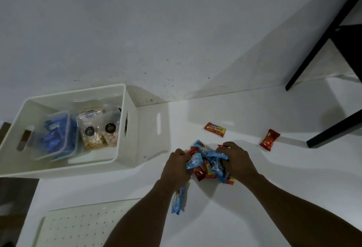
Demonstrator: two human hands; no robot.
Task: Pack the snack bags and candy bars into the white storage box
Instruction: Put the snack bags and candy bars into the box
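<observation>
A heap of blue and red candy bars (208, 163) lies on the white table. My left hand (176, 166) grips its left side and my right hand (238, 161) grips its right side, fingers curled into the wrappers. One blue bar (177, 200) lies apart beside my left forearm. A red beng-beng bar (214, 129) and another red bar (269, 139) lie farther right. The white storage box (130, 129) stands at the left. Inside it are a clear tub of blue packets (56, 135) and two clear snack bags (100, 132).
A white perforated lid (78, 225) lies at the table's near edge on the left. Black chair legs (321, 46) stand at the far right. A white wall runs behind the table. Dark floor shows past the table's left edge.
</observation>
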